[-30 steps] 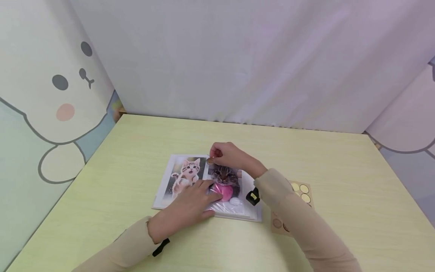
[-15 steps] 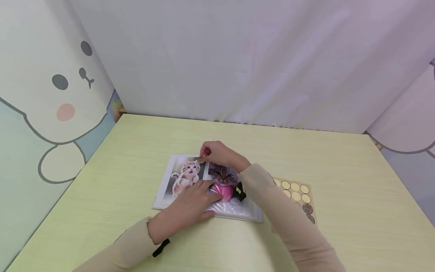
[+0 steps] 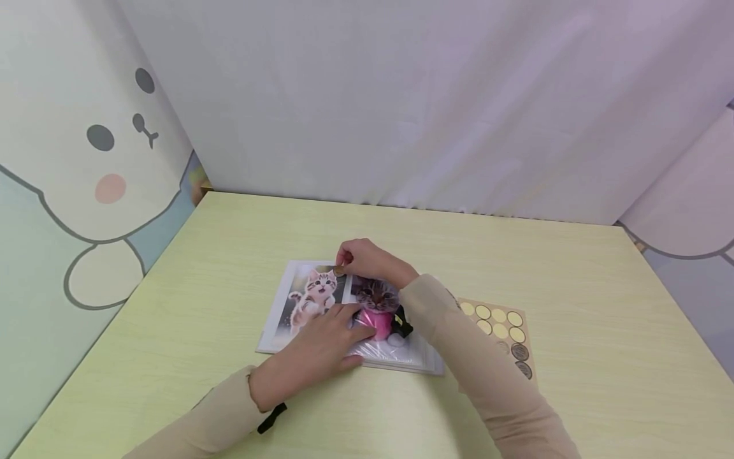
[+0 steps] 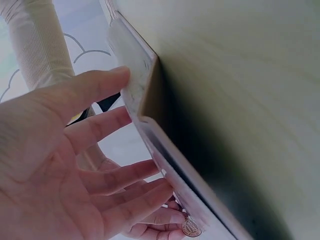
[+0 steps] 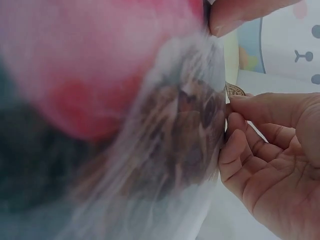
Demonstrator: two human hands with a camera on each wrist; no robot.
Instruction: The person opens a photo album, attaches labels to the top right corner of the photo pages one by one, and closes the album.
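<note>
In the head view a photo album [image 3: 274, 328] lies spread on the table, with a kitten photo [image 3: 318, 294] on its left page and a tabby with a pink ball [image 3: 378, 322] on its right. My left hand [image 3: 318, 344] rests on the album near its fold, fingers straight and spread. At the kitten photo's upper right corner, my right hand [image 3: 369, 260] pinches a round brown sticker [image 3: 339, 271] between thumb and finger. The right wrist view shows the sticker [image 5: 235, 90] at the page's edge, its print too small to read.
A brown sticker sheet [image 3: 507, 325] with yellow and dark circles lies right of the album, partly under the right sleeve [image 3: 482, 357]. Behind the pale table [image 3: 258, 223] hangs a white curtain [image 3: 367, 115]; cartoon-printed panels flank it.
My right hand has moved left with the sticker, from between the two photos onto the kitten photo's corner, then nearly stopped. The sleeve uncovers more of the sheet. My left hand stays put.
</note>
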